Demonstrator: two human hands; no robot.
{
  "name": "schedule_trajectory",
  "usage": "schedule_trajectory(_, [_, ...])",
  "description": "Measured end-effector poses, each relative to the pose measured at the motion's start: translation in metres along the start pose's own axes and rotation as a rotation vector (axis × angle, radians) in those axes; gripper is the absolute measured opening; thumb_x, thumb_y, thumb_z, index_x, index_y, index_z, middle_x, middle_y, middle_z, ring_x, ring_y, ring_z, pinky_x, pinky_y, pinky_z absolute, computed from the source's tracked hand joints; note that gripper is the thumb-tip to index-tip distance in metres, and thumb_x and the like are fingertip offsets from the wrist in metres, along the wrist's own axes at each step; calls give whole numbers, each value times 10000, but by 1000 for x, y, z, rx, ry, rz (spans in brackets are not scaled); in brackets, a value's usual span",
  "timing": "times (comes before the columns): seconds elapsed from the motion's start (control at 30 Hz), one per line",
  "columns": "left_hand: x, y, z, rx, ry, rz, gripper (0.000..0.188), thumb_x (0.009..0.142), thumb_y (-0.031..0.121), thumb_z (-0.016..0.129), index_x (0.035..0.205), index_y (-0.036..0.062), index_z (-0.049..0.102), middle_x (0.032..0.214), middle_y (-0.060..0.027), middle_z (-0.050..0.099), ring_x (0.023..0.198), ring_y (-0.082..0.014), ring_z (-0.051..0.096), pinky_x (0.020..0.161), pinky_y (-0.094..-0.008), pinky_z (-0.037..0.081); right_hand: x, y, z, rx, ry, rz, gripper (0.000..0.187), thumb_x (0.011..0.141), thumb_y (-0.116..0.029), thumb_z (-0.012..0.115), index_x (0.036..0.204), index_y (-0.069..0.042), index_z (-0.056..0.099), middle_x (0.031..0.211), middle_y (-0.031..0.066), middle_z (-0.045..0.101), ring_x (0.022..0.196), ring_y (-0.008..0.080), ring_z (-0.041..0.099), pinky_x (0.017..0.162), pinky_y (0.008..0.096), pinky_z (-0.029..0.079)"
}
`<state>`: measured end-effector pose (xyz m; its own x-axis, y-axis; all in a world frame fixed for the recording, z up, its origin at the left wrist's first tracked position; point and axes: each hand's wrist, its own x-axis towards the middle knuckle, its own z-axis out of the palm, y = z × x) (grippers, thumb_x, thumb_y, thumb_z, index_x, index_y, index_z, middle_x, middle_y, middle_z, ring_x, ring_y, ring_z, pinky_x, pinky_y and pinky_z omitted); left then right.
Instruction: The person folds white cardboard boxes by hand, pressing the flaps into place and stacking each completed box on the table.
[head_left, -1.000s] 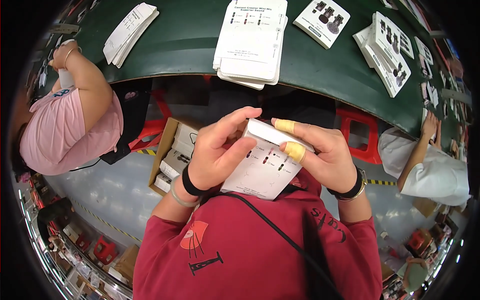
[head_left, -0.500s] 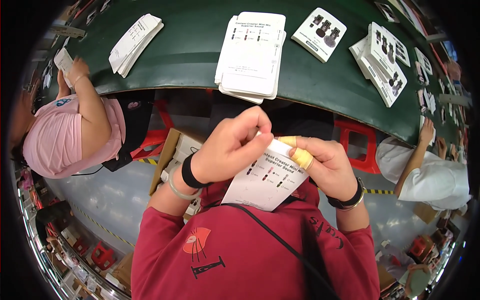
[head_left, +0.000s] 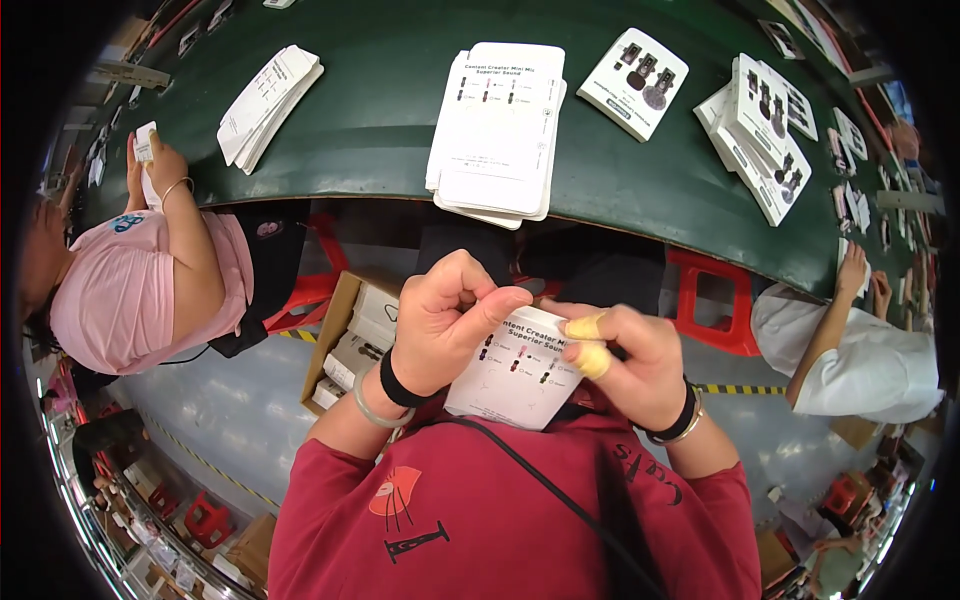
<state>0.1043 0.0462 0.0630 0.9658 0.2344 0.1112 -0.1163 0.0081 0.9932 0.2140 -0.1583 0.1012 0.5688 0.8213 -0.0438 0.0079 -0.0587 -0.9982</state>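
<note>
A white printed carton [head_left: 515,385] with small coloured pictures is held upright in front of my red top, its lower end near my belly. My right hand [head_left: 635,365], with yellow tape round two fingers, pinches the carton's upper right edge. My left hand [head_left: 445,325] is closed at the upper left corner, its thumb stretched along the top edge and its other fingers curled. The top edge is partly hidden behind the fingers. Straight ahead, a stack of similar flat white cartons [head_left: 490,150] lies at the table's near edge.
Another stack of white cartons [head_left: 268,108] lies left on the green table [head_left: 380,120]. Filled-out white boxes [head_left: 635,82] and a pile of boxes [head_left: 765,125] are to the right. An open cardboard box [head_left: 330,350] stands beside me, near red stools [head_left: 712,300]. Co-workers sit on both sides.
Both hands and the carton have come lower and nearer my body. The carton's top now tilts more away. The left thumb has stretched out along the edge. The co-worker's hands on the left have shifted.
</note>
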Motion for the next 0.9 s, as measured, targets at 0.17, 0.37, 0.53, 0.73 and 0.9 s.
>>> schedule_trajectory(0.17, [14,6,9,-42,88,-46,81,976,26,585,921,29,526,825,-2,554,639,-42,487,576,-193,400,2,-21,-18,-164,-82,120,182,925,-56,664,1095,-7,623,979,70,704,902,136,678,747,280,552])
schedule_trajectory(0.37, [71,9,-27,228,382,19,280,934,180,681,1106,-8,563,940,-86,588,752,-97,565,623,-236,451,34,-60,-66,-196,514,-188,333,930,-24,633,1261,-2,599,1147,69,637,1024,139,621,855,275,515])
schedule_trajectory(0.53, [101,-15,-44,956,393,-56,600,862,338,741,1285,-35,535,1097,-193,581,851,-274,622,760,-361,512,96,-5,-112,-723,750,-458,374,934,-48,620,1300,2,561,1196,118,650,1064,195,636,938,313,481])
schedule_trajectory(0.73, [111,-26,-51,894,334,-97,610,850,384,744,1253,-40,571,1044,-195,603,850,-321,619,768,-393,512,134,52,-113,-1151,480,-275,431,861,-36,654,1274,-40,532,1192,177,606,1102,372,581,919,406,492])
schedule_trajectory(0.9, [108,-34,-60,748,358,-117,494,869,295,743,1172,-70,604,909,-119,618,750,-184,567,689,-298,481,141,53,-105,-1383,396,-224,421,843,-31,647,1247,-46,530,1203,168,578,1113,370,557,923,432,485])
